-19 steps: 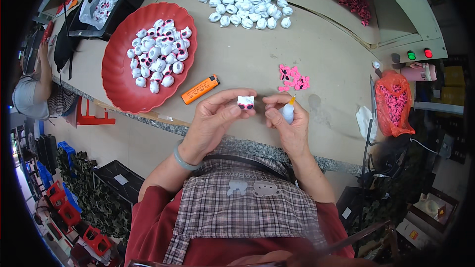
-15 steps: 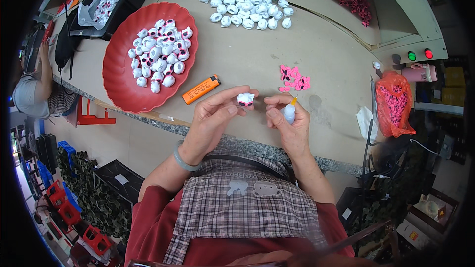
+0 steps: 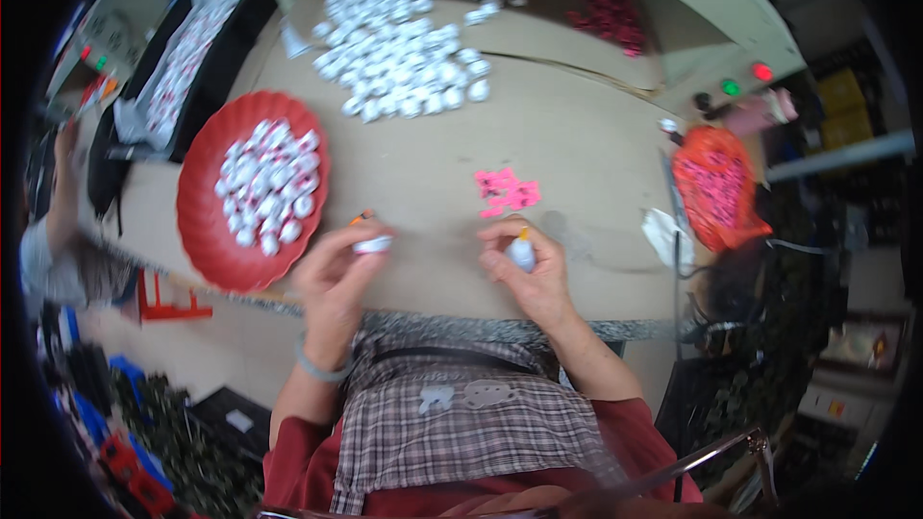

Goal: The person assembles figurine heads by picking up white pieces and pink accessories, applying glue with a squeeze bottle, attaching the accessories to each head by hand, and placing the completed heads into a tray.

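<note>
My left hand (image 3: 332, 279) pinches a small white figure (image 3: 373, 244) between thumb and fingers, just right of the red scalloped bowl. Its details are smeared by motion. In my right hand (image 3: 538, 281) is a small pale glue-type bottle (image 3: 521, 255) with a yellow nozzle pointing up. Just beyond that hand lie loose pink pieces (image 3: 507, 192) on the table. An orange lighter (image 3: 361, 217) is mostly hidden behind my left hand. The red bowl (image 3: 200, 240) holds many white figures with pink and dark marks (image 3: 269, 183).
Plain white figures (image 3: 404, 58) lie spread at the back, below a shelf-like housing (image 3: 711, 10) with green and red lights. At right are an orange bag of pink pieces (image 3: 716, 187), a tissue (image 3: 665, 238) and a pink bottle (image 3: 760, 115). A black tray (image 3: 159, 125) stands back left; a person (image 3: 58, 240) sits beyond.
The view has shifted, so the table's things sit lower and further left. My left hand has moved away from my right, toward the bowl, carrying the white figure and covering most of the lighter.
</note>
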Available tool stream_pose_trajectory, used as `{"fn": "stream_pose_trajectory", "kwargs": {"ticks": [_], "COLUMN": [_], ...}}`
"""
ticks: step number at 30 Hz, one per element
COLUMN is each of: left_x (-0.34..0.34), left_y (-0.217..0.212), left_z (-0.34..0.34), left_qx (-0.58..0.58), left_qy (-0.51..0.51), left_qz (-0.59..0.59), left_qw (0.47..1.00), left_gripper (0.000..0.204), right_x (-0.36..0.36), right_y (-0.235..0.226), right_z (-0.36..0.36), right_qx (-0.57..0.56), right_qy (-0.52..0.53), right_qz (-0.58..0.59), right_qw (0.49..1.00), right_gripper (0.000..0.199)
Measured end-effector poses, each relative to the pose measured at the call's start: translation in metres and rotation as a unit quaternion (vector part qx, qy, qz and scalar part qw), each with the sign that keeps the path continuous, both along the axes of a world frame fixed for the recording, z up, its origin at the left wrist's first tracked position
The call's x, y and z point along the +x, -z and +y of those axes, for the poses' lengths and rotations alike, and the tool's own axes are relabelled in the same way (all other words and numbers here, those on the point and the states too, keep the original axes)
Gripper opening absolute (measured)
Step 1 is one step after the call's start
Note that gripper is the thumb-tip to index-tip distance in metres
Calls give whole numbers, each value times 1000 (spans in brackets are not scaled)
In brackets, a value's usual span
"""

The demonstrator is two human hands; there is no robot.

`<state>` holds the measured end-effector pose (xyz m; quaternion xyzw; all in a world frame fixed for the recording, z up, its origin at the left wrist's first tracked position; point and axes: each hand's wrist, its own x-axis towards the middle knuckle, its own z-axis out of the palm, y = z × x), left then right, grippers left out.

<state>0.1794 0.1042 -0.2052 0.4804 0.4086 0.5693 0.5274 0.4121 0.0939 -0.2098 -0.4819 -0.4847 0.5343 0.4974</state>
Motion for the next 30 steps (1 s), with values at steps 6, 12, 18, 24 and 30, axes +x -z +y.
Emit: {"fn": "stream_pose_trajectory", "kwargs": {"ticks": [6, 12, 18, 24, 30], "left_x": [-43, -61, 7, 101, 115], "left_y": [-31, -42, -67, -33, 3], "left_z": [22, 45, 60, 130, 170], "left_qx": [132, 180, 269, 358, 366], "left_qy": [-183, -168, -124, 38, 24], "left_qz": [282, 606, 606, 514, 559], "left_qw": [932, 757, 739, 779, 744], "left_gripper": [21, 30, 35, 28, 24], "right_x": [37, 74, 84, 90, 88], "right_y": [-10, -21, -19, -1, -8], "right_z": [10, 18, 38, 31, 26], "right_qx": [57, 69, 65, 87, 30], "right_qy": [31, 71, 95, 148, 77], "right_qz": [-7, -33, -64, -68, 17], "right_qw": [998, 994, 991, 983, 996], "right_gripper": [21, 23, 28, 31, 25]}}
